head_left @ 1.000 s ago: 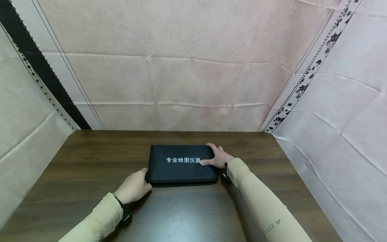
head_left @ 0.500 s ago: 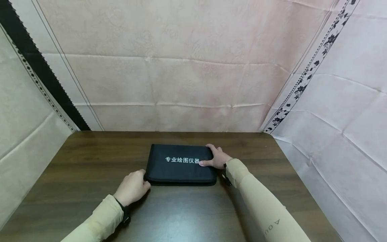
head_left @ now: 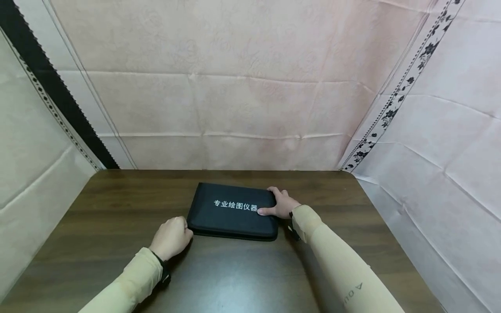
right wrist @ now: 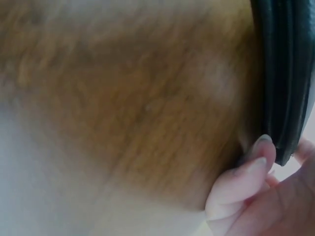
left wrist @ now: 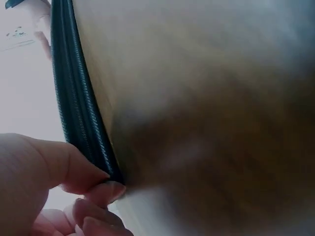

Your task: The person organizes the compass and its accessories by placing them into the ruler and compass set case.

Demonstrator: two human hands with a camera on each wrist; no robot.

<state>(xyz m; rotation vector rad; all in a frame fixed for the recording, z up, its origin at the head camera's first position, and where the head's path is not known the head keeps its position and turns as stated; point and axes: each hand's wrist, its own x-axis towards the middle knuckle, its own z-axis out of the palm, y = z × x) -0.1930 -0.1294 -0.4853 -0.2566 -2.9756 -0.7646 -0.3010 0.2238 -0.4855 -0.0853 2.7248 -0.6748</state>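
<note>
A black zipped drawing-instrument case (head_left: 231, 221) with white Chinese lettering lies flat on the table, slightly turned. My left hand (head_left: 172, 238) is at its front left corner. In the left wrist view, the thumb and forefinger pinch together at the corner end of the zipper (left wrist: 81, 113); the pull itself is hidden between them. My right hand (head_left: 279, 204) grips the case's right side, thumb on top near the lettering. The right wrist view shows its fingers (right wrist: 241, 184) curled against the case's edge (right wrist: 283, 83).
The brown wooden table (head_left: 129, 208) extends on all sides of the case. A pale patterned cloth (head_left: 242, 108) hangs behind its far edge, and more pale cloth (head_left: 442, 182) hangs at the right.
My left hand has moved slightly away and up along the left side. The case has turned a little clockwise, its left end shifting farther back. The right hand keeps its hold.
</note>
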